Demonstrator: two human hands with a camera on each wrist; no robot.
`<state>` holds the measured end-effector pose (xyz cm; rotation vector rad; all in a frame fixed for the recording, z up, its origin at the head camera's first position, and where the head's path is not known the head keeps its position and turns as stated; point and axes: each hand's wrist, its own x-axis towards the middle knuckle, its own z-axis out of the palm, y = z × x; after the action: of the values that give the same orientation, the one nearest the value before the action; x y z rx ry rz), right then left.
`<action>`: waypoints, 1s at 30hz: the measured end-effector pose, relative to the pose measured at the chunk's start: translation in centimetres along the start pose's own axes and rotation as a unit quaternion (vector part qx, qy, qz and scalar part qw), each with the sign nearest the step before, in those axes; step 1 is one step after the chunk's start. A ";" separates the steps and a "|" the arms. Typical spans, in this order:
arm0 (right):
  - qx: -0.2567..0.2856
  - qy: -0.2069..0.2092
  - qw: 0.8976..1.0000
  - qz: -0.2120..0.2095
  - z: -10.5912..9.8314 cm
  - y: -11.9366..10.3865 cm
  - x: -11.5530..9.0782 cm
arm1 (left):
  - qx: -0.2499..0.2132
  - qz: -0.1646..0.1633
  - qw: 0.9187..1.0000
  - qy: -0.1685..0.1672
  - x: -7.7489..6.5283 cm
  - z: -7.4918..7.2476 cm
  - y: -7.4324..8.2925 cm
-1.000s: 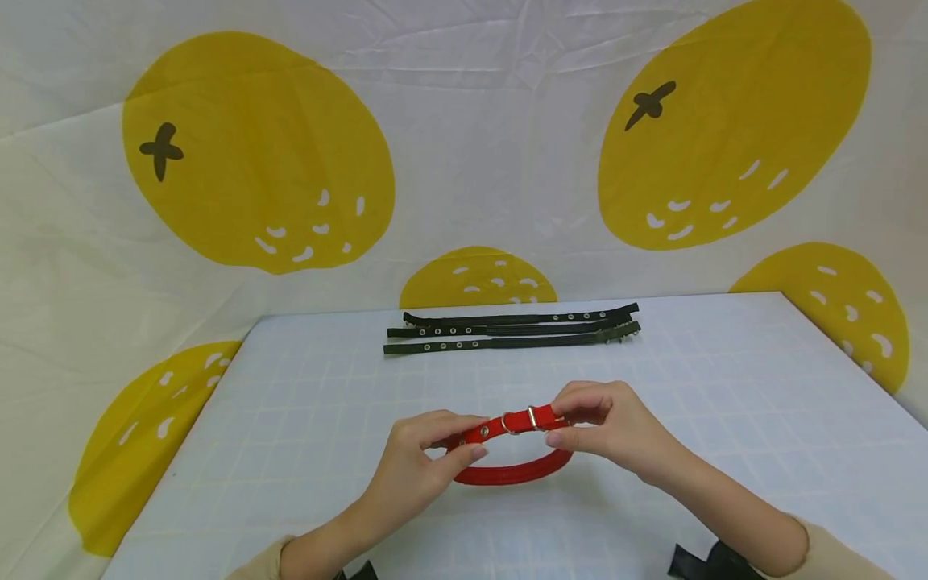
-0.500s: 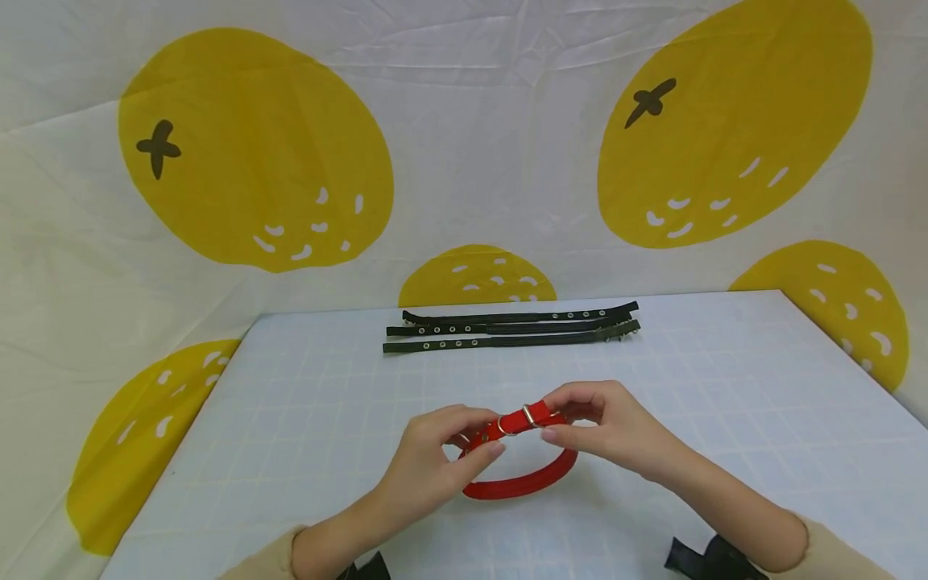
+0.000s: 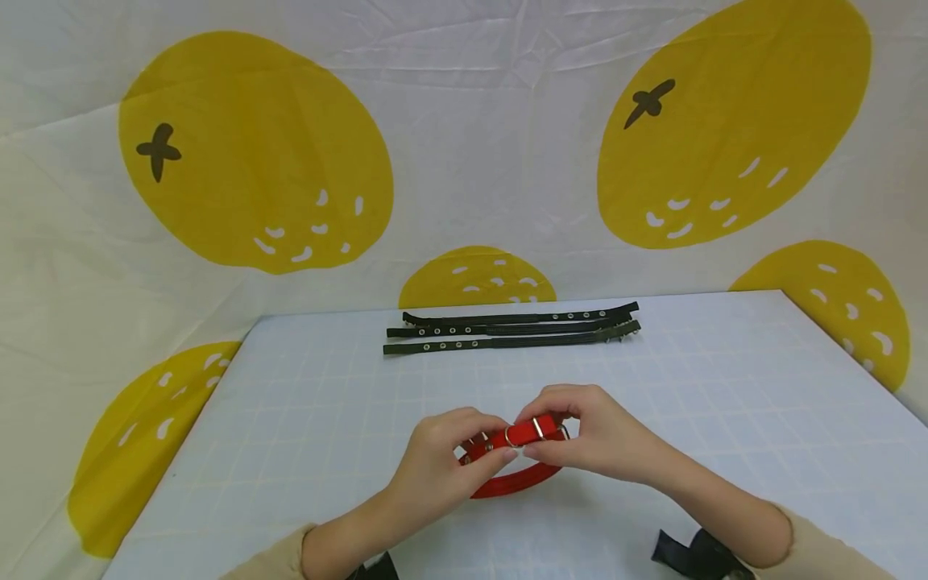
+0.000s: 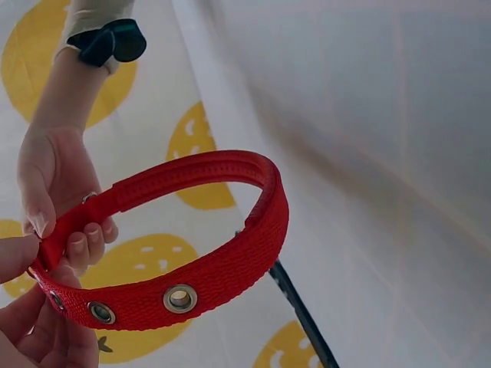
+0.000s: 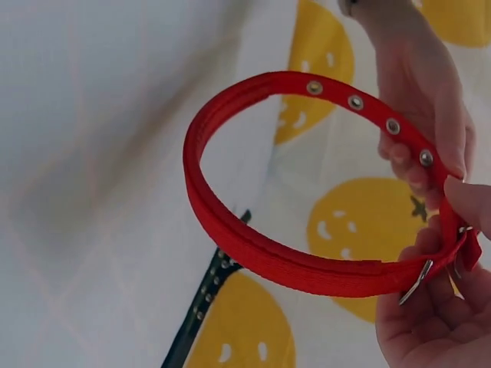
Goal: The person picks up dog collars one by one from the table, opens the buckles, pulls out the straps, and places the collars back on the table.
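Observation:
A red collar, fastened into a loop, is held above the table between both hands. My left hand pinches the strap on the side with the metal eyelets. With thumb and fingers, my right hand grips the strap near the buckle and a metal keeper. The fingertips of both hands come close together at a metal ring on the strap. In the left wrist view the collar shows its eyelets and open loop. The right wrist view shows the collar with its buckle partly hidden by fingers.
Three black collars with eyelets lie stretched out side by side along the back of the white table. Behind the table hangs a white cloth printed with yellow fruit shapes.
The hands have drawn closer together along the red strap, the left moving right and the right moving slightly left. The collar's loop has tilted. The black collars stay where they were.

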<state>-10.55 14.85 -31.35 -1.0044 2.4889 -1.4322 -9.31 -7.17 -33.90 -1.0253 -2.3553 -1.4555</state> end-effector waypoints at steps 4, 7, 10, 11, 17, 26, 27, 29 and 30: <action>-0.037 0.009 0.999 -0.018 0.1 -0.4 0.0 | -0.001 0.001 1.000 -0.001 0.0 -0.1 0.0; -0.045 0.016 0.998 -0.028 0.1 -0.5 -0.1 | -0.013 -0.001 1.000 -0.002 -0.1 -0.2 -0.1; -0.048 0.022 0.998 -0.036 0.0 -0.6 -0.2 | -0.023 0.002 1.000 -0.002 -0.3 -0.4 -0.3; -0.049 0.025 0.998 -0.038 0.0 -0.5 -0.2 | -0.022 0.007 1.000 -0.002 -0.3 -0.4 -0.4; -0.051 0.029 0.997 -0.047 -0.3 -0.3 -0.4 | 0.000 0.009 1.000 -0.014 -0.7 -0.8 -0.6; -0.044 0.030 0.998 -0.032 -0.7 -0.1 -0.6 | -0.004 -0.016 1.000 -0.024 -0.9 -0.9 -0.6; -0.045 0.030 0.998 -0.032 -0.7 0.0 -0.6 | -0.007 -0.011 1.000 -0.026 -0.8 -0.9 -0.6; -0.045 0.030 0.998 -0.031 -0.6 0.0 -0.6 | -0.011 0.002 0.999 -0.031 -0.7 -0.8 -0.6; -0.045 0.029 0.998 -0.032 -0.6 -0.1 -0.5 | -0.012 0.010 0.999 -0.033 -0.7 -0.8 -0.6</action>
<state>-10.35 15.57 -31.10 -1.0818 2.6059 -1.3982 -9.35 -8.31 -34.28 -1.1160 -2.3713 -1.4669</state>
